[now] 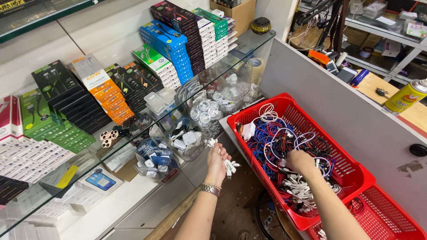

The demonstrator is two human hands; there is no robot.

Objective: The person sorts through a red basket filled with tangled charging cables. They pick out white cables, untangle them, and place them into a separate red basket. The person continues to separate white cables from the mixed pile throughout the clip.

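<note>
My left hand, with a metal bracelet on the wrist, is closed around a bundle of white cables whose plug ends stick out above and to the right of the fist. It hovers in front of the glass counter. My right hand reaches down into a red plastic basket, fingers buried among tangled blue, red, white and black cables. Whether those fingers grip a cable is hidden by the tangle.
A second red basket sits under the first at lower right. A glass shelf carries rows of boxed chargers in green, orange, black and blue. Clear tubs of small parts sit below it. A grey partition stands behind the basket, with a yellow spray can beyond.
</note>
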